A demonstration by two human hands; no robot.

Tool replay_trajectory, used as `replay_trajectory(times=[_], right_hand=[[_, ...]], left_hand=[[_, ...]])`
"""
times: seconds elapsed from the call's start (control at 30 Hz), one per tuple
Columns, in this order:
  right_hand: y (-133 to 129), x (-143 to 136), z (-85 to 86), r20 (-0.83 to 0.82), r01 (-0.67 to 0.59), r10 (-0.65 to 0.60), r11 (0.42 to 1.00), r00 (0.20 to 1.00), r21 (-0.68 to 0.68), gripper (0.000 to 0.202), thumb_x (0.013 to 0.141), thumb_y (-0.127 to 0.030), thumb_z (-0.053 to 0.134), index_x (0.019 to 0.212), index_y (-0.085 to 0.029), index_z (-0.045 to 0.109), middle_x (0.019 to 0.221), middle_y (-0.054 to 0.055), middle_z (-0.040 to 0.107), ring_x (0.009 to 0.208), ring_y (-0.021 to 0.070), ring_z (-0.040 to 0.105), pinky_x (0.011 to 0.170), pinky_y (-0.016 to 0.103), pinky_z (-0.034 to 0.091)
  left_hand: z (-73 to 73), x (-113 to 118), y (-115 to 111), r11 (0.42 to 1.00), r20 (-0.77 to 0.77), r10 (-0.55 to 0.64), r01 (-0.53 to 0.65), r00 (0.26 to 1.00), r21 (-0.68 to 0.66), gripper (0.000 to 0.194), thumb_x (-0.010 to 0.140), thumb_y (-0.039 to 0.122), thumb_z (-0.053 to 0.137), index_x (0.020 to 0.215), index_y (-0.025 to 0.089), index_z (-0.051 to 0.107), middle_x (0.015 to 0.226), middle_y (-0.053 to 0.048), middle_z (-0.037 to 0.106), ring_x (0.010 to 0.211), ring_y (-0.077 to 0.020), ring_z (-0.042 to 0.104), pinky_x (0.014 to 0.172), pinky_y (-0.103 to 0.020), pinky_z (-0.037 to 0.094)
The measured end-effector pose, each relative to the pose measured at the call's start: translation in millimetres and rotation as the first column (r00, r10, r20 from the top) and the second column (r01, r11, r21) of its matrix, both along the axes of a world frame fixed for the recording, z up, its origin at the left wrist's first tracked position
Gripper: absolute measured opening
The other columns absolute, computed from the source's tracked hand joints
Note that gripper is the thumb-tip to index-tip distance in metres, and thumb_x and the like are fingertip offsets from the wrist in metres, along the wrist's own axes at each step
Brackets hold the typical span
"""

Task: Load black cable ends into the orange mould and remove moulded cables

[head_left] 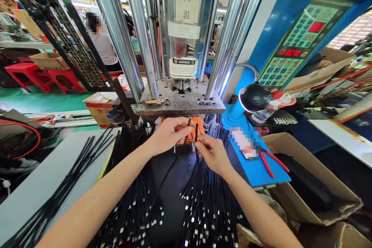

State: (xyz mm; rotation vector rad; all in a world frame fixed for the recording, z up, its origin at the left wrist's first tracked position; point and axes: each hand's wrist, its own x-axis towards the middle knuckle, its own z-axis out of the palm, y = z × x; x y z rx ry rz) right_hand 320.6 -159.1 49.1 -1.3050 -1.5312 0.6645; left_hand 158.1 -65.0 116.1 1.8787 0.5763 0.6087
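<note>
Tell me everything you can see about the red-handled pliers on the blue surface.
The red-handled pliers lie flat on the blue surface, to the right of the right hand and not touched by either hand. Two slim red handles, likely plastic-coated, spread apart toward the cardboard box; one reaches past the blue edge. The dark metal head points up-left, next to a blurred patch. Its jaws are too small to judge.

The cables (136, 201) under my hands are black with silver tips. The block (194, 131) behind my fingers is orange. The mat (261, 172) is bright blue, the pliers (271, 161) on it red-handled. The stools (43, 75) are red, the floor (40, 102) green.
</note>
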Motion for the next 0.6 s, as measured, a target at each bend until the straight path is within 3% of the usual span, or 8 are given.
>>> replay_trajectory(times=[0.17,0.27,0.37,0.47,0.53,0.6], right_hand=[[8,-22,10.2,-0.215,-0.023,0.04,0.997,0.976,0.08,0.026,0.094,-0.04,0.048,0.08,-0.02,0.054,0.065,-0.001,0.057,0.05,0.0114,0.047,0.049,0.023,0.037],[1,-31,3.7,-0.174,-0.041,0.06,0.993,0.983,0.111,0.026,0.095,-0.038,0.048,0.08,-0.018,0.057,0.061,-0.002,0.049,0.052,0.0112,0.043,0.05,0.023,0.034],[-7,-38,-11.8,-0.057,-0.119,0.121,0.992,0.991,0.044,0.019,0.093,-0.033,0.053,0.085,-0.018,0.063,0.063,-0.002,0.051,0.053,0.0111,0.044,0.052,0.022,0.034],[1,-36,-26.8,0.088,-0.146,0.144,0.989,0.986,0.022,0.017,0.09,-0.029,0.059,0.078,-0.018,0.064,0.065,-0.001,0.055,0.057,0.0123,0.049,0.056,0.022,0.037],[20,-30,-31.1,0.191,-0.13,0.119,0.991,0.974,0.044,0.023,0.088,-0.03,0.061,0.068,-0.018,0.06,0.063,0.0,0.055,0.058,0.0131,0.05,0.057,0.023,0.036],[47,-23,-29.9,0.267,-0.074,0.057,0.996,0.962,0.056,0.032,0.086,-0.031,0.064,0.059,-0.018,0.055,0.058,-0.001,0.053,0.055,0.0125,0.047,0.056,0.024,0.034]], left_hand=[[9.2,12,1,0.996,0.048,0.004,0.0,0.999,-0.086,0.033,0.081,0.039,0.066,0.065,0.014,0.052,0.05,0.002,0.055,0.043,-0.0062,0.049,0.044,-0.015,0.04],[14.8,7,3,0.997,0.073,0.023,-0.018,0.997,-0.076,0.034,0.079,0.041,0.07,0.067,0.014,0.055,0.05,0.002,0.057,0.042,-0.007,0.051,0.043,-0.016,0.042],[24.2,2,7,0.987,0.204,0.112,-0.133,0.973,0.092,0.032,0.081,0.04,0.07,0.067,0.014,0.056,0.054,0.001,0.058,0.042,-0.0068,0.053,0.043,-0.016,0.043],[40.0,-2,9,0.869,0.41,0.187,-0.345,0.893,0.354,0.028,0.085,0.036,0.068,0.069,0.015,0.058,0.069,0.0,0.062,0.047,-0.0057,0.056,0.045,-0.017,0.044],[53.0,-3,9,0.726,0.501,0.158,-0.445,0.851,0.525,0.021,0.086,0.033,0.068,0.074,0.017,0.063,0.073,0.001,0.062,0.056,-0.0071,0.059,0.051,-0.019,0.047],[61.8,-4,7,0.593,0.516,0.079,-0.456,0.853,0.664,0.013,0.086,0.032,0.069,0.08,0.021,0.066,0.073,0.002,0.061,0.066,-0.0101,0.062,0.06,-0.022,0.05]])
